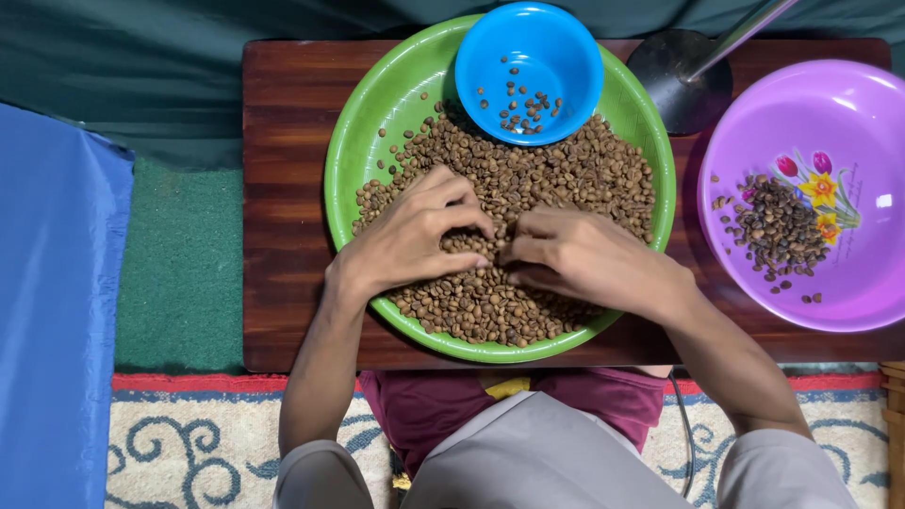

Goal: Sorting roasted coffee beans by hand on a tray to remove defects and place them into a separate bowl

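Note:
A large green basin (353,141) on a low wooden table holds a heap of brown beans (575,174). My left hand (410,236) and my right hand (589,259) rest on the heap near its middle, fingertips almost meeting, fingers curled and pinching among the beans. Whether either hand has a bean between its fingers is hidden. A small blue bowl (566,47) with a few beans stands inside the basin's far rim.
A purple basin (830,113) with a flower print and a small pile of darker beans stands at the right. A metal stand base (674,71) sits beyond. The wooden table (283,188) lies on green cloth; blue cloth at left, patterned rug near my knees.

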